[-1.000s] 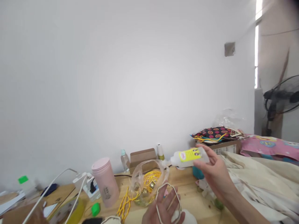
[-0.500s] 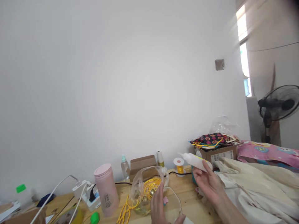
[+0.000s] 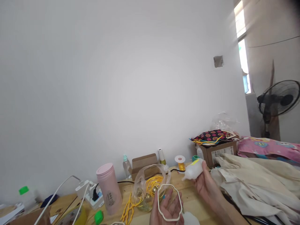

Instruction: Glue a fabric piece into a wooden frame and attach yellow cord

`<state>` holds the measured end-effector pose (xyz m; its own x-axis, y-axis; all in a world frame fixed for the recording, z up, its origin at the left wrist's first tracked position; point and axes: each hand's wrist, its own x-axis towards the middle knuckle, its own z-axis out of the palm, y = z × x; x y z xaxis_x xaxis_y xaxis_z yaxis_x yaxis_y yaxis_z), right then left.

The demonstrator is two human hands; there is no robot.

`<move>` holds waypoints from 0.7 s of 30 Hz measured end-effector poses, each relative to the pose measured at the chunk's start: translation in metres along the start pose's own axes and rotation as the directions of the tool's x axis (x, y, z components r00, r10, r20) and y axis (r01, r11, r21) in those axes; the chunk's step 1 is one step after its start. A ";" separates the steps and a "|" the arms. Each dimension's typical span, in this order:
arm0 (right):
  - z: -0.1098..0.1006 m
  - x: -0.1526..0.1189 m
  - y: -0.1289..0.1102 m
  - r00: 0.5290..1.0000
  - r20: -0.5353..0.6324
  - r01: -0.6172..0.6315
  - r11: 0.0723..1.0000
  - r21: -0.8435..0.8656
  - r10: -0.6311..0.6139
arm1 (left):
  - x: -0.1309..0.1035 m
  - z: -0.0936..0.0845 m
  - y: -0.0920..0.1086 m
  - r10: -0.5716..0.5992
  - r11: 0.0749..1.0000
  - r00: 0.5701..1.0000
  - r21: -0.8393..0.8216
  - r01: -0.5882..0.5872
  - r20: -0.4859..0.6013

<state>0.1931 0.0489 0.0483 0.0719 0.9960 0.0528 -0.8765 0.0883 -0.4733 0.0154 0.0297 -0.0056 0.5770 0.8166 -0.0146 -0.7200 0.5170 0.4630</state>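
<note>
While left hand (image 3: 168,207) holds a scalloped frame (image 3: 170,219) | right hand (image 3: 205,184) grips white bottle (image 3: 194,169) — nozzle (image 3: 184,177) tilted down

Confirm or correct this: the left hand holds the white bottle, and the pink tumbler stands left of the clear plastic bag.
Not the left hand, which holds the cream frame: the head view shows the white bottle in the right hand. The pink tumbler does stand left of the clear plastic bag.

The white bottle (image 3: 194,171) partly hides the right fingers (image 3: 199,185), its label (image 3: 195,162) seemingly too blurred to read.
</note>
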 end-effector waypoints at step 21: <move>0.099 0.002 0.005 0.873 0.483 0.462 0.429 -0.776 -0.068 | 0.010 -0.018 0.002 0.182 0.982 0.971 -0.077 -0.171 0.155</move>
<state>0.1418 0.0504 0.1329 -0.1072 0.8578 0.5027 0.0262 0.5079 -0.8610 0.0130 0.0434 -0.0206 0.4894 0.8470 0.2076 -0.8358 0.3876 0.3889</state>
